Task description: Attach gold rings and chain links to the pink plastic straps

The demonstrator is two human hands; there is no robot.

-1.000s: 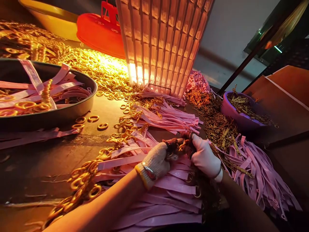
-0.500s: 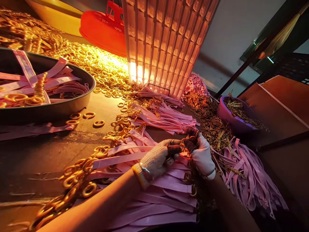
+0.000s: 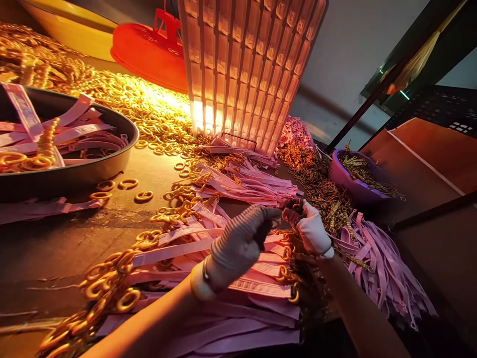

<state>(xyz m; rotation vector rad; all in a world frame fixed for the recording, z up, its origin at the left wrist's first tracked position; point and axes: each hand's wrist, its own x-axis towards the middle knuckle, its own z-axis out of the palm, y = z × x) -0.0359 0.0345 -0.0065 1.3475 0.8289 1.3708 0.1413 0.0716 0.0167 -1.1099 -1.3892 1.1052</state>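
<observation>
My left hand [image 3: 236,243], in a pale knit glove with dark fingertips, is closed over the pink straps, its index finger reaching toward the other hand. Whatever lies in its fingers is hidden. My right hand [image 3: 313,228], in a white glove with dark fingertips, pinches a small dark-gold metal piece [image 3: 297,206] too small to name surely. Beneath both hands spreads a layer of flat pink straps [image 3: 261,283], several with gold rings [image 3: 294,293] at their right ends. Another bundle of pink straps [image 3: 246,181] lies just beyond my fingers.
A dark pan [image 3: 126,154] with straps and rings stands left. Behind it lies a heap of gold rings [image 3: 156,109] under a red lamp [image 3: 149,54], near a ribbed translucent panel [image 3: 249,74]. At right are metal clasps [image 3: 316,184], a purple basin [image 3: 339,174] and more straps [image 3: 380,263].
My left hand has drawn slightly back and turned, its index finger now straighter. My right hand stays pinched near the same spot. The whole view has shifted a little.
</observation>
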